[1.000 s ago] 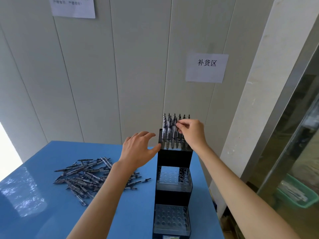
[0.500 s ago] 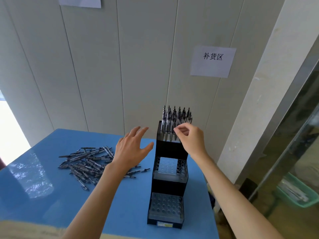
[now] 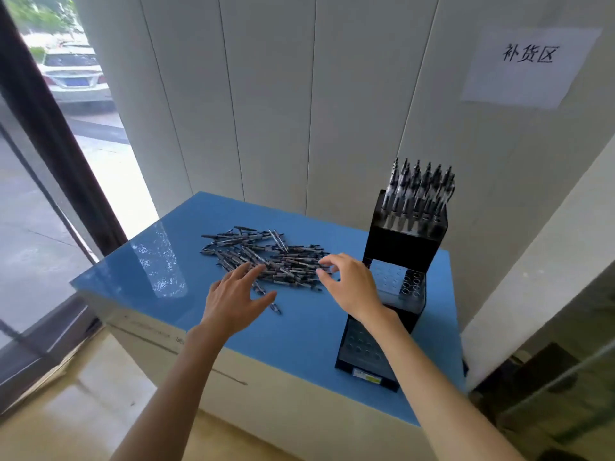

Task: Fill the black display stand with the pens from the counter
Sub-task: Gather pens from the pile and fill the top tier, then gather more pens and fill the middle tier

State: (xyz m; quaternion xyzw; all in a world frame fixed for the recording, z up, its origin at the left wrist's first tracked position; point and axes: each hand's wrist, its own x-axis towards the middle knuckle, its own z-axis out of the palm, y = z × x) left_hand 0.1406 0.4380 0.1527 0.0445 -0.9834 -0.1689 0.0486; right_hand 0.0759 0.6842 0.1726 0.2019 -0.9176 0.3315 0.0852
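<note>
Head-camera footage showed the person at the pick-up step: both hands were over the loose pile of pens (image 3: pixel 266 257) on the blue counter (image 3: pixel 299 331), and neither held anything. The left hand (image 3: pixel 233 301) was spread with its fingers straight, the fingertips touching or just above the near edge of the pile; the right hand (image 3: pixel 349 287) hovered at the pile's right end, its fingers loosely curved and parted, pinching nothing. The black display stand (image 3: pixel 396 294) stood just beside the right hand, at the counter's right side. Its top tier was packed with upright pens, while the middle and bottom tiers showed rows of bare holes, so by this view roughly a third of the filling seemed done. The next move would likely call for gathering a few pens from the tangle, turning them the same way and dropping each into a middle-tier hole. A paper sign (image 3: pixel 529 66) on the wall read "补货区"; a small label at the stand's base was too small to read.
</note>
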